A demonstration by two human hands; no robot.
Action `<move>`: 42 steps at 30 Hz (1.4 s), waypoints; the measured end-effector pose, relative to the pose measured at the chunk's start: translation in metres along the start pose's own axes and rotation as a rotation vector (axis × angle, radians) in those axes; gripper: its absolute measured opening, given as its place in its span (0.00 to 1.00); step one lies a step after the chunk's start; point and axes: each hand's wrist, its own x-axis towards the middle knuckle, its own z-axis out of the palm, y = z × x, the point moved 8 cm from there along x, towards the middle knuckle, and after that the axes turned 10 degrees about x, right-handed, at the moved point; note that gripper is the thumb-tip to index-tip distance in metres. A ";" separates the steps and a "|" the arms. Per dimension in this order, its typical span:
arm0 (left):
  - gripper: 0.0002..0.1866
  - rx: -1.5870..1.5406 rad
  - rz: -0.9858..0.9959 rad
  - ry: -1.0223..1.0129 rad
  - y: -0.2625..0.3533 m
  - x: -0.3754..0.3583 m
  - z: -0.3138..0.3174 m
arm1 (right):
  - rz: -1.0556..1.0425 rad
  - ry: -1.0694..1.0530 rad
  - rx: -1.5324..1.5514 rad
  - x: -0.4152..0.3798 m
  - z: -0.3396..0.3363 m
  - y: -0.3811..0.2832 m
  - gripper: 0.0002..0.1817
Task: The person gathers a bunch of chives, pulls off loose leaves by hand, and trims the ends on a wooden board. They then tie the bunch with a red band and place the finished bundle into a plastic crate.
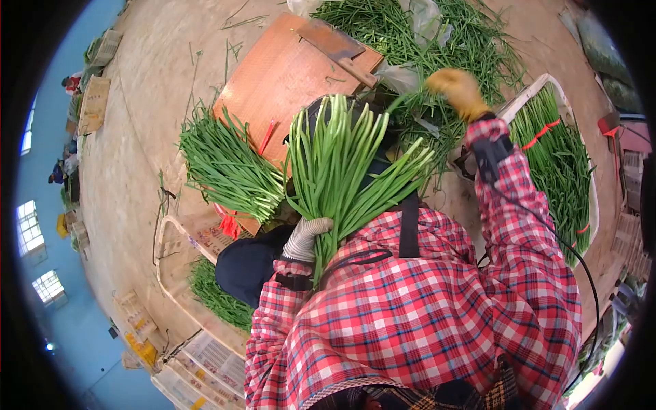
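Note:
My left hand [309,239], in a pale knit glove, is closed around a large bunch of garlic chives [335,164]. The bunch fans out upward from the grip, pale cut ends at the top, and some stalks lean off to the right. My right hand [459,93], in a yellow-orange glove, is raised at the right, over the edge of a loose heap of green leaves [471,41]. Its fingers are curled under and slightly blurred, so whether they hold anything is hidden. Left of the held bunch, another bundle of chives [229,164] lies on a wooden board [283,75].
A cleaver [335,48] lies at the board's far edge. Red ties [231,224] hang at its near corner. At right, a white crate [593,205] holds chives bound with red bands. A crate with greens [222,294] stands lower left. A black cable [581,260] runs past my right arm.

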 end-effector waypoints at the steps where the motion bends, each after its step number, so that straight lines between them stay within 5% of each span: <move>1: 0.26 -0.068 -0.045 -0.029 -0.001 -0.003 0.003 | -0.012 0.307 -0.121 0.000 -0.045 0.010 0.17; 6: 0.29 -0.255 -0.143 0.006 -0.011 -0.008 -0.007 | -0.248 0.177 -0.285 -0.047 -0.073 -0.010 0.18; 7: 0.30 -0.217 -0.118 -0.022 -0.009 -0.008 -0.004 | 0.049 -0.427 -0.069 -0.072 -0.014 -0.018 0.17; 10: 0.33 -0.077 -0.111 -0.163 0.004 -0.007 0.006 | 0.611 -0.881 0.263 -0.186 0.109 -0.075 0.11; 11: 0.33 0.043 -0.057 -0.131 0.012 -0.004 0.007 | 0.458 -0.954 0.148 -0.195 0.128 -0.088 0.11; 15: 0.33 0.386 0.007 -0.105 0.067 -0.003 0.037 | 0.455 -0.886 0.315 -0.191 0.156 -0.104 0.16; 17: 0.29 0.484 0.010 -0.085 0.105 -0.007 0.054 | 0.167 -0.969 0.202 -0.182 0.164 -0.115 0.26; 20: 0.25 0.639 0.213 -0.028 0.163 -0.011 0.091 | 0.107 -0.802 0.744 -0.170 0.169 -0.146 0.41; 23: 0.22 1.288 0.578 0.111 0.204 -0.003 0.121 | -0.047 -0.689 1.142 -0.143 0.175 -0.184 0.44; 25: 0.24 1.691 0.443 0.267 0.212 0.005 0.135 | 0.075 -0.666 1.303 -0.137 0.191 -0.188 0.44; 27: 0.25 1.952 0.641 0.499 0.194 0.019 0.130 | 0.360 -0.680 1.575 -0.130 0.221 -0.166 0.40; 28: 0.26 2.027 0.326 0.544 0.183 0.026 0.131 | 0.425 -0.620 1.773 -0.125 0.229 -0.158 0.36; 31: 0.30 2.152 0.451 0.543 0.149 0.012 0.130 | 0.378 -0.585 1.841 -0.124 0.237 -0.140 0.37; 34: 0.26 2.005 0.686 0.446 0.134 -0.022 0.127 | 0.403 -0.593 1.642 -0.122 0.252 -0.102 0.34; 37: 0.22 1.189 0.651 0.152 0.155 -0.047 0.078 | 0.428 -0.655 1.498 -0.128 0.254 -0.110 0.31; 39: 0.21 0.717 0.231 0.451 0.171 -0.058 0.019 | 0.319 -0.693 1.412 -0.131 0.248 -0.131 0.30; 42: 0.27 0.631 0.365 0.459 0.183 -0.033 -0.029 | 0.282 -0.740 1.350 -0.139 0.252 -0.145 0.31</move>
